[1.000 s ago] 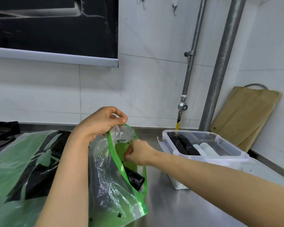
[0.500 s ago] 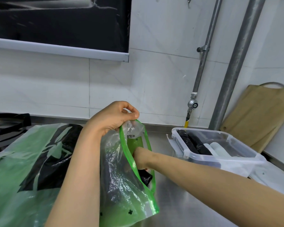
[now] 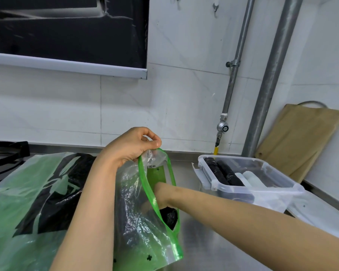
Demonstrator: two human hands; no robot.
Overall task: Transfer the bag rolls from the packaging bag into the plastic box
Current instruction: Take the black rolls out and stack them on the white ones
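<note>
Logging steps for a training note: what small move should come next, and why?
Probably curl the right hand round the black roll and draw it out. The left hand pinches open the packaging bag, the right hand reaches inside beside that roll, and the plastic box has room.

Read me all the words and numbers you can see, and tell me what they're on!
Nothing here can be read for sure.
The small white label near the top of the packaging bag: black print, too small and blurred to read.
The black clover marks on the same bag: pictures, not words.
The plastic box: no writing shows.
</note>
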